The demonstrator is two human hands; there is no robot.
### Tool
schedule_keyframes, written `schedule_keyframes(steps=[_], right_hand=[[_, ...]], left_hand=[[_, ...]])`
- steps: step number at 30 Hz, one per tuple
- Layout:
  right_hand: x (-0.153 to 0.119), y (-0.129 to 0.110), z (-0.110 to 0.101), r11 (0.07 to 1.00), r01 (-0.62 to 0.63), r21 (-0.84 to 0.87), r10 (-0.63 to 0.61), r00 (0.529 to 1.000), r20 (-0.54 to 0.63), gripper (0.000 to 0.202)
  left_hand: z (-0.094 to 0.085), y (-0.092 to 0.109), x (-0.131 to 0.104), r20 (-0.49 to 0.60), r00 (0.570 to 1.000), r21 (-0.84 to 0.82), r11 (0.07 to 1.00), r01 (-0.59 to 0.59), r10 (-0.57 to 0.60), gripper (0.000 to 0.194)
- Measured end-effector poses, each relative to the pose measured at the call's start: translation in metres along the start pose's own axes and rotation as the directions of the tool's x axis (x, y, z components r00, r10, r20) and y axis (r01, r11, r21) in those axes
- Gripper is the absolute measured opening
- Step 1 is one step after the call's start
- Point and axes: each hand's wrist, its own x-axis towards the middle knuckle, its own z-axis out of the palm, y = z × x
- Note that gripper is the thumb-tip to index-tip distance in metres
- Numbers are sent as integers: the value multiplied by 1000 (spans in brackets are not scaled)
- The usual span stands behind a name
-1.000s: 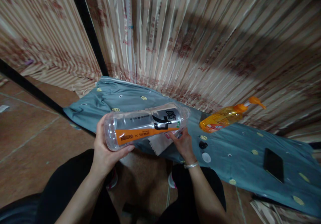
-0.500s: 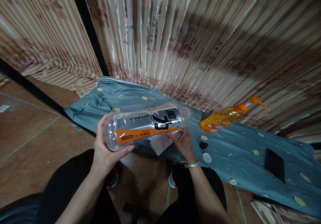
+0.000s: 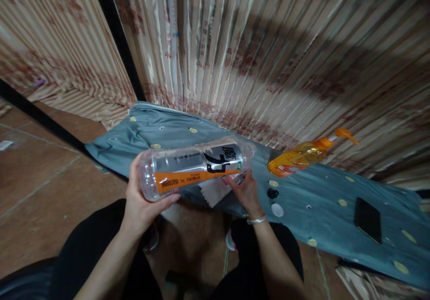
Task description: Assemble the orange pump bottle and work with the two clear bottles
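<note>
In the centre of the frame, a large clear plastic bottle with a silver, black and orange label (image 3: 196,168) lies tilted, seemingly empty. The left hand (image 3: 144,201) grips its base end; the right hand (image 3: 247,192) curls at its neck end, with a pale scalloped-edge cloth (image 3: 215,191) just beneath. Right of centre, a clear pump bottle with an orange top (image 3: 297,158) contains yellow-orange liquid, on the teal patterned fabric (image 3: 319,206).
</note>
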Motion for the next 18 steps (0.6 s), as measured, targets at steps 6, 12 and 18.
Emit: schedule_keyframes(steps=[6,12,18], right_hand=[[0,-2,-1,1000,-1,15,0,1000,6,51],[0,-3,-1,1000,5,26,-5,1000,-24,53],[-1,-1,0,999,5,32,-4,1000,-17,52]], left_hand=[[0,1,-2,11,1000,7,1000,-13,13,103],[-1,-2,-2,21,998,27,998,-52,51,104],[-4,-10,-2,33,990,50,989,-138,136,106]])
